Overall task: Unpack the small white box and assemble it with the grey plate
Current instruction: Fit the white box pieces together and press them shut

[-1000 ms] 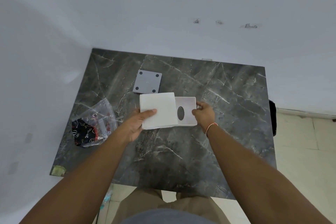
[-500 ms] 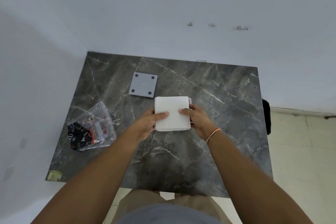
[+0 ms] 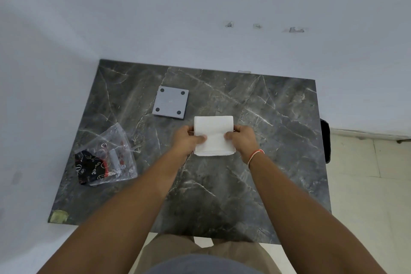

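The small white box (image 3: pixel 213 128) sits at the middle of the dark marble table (image 3: pixel 278 122), its lid covering the tray beneath. My left hand (image 3: pixel 189 139) grips its left side, thumb on top. My right hand (image 3: pixel 241 139) grips its right side the same way. A square grey plate (image 3: pixel 170 102) with four dark corner dots lies flat just beyond and to the left of the box, apart from it.
A clear plastic bag (image 3: pixel 106 158) holding a black patterned item and small parts lies at the left of the table. White walls border the table's far and left edges. A dark object (image 3: pixel 325 140) hangs off the right edge. Tiled floor lies to the right.
The white lid, offset left of the open tray a second ago, now lies over the tray. Both hands have closed in on the box's sides.
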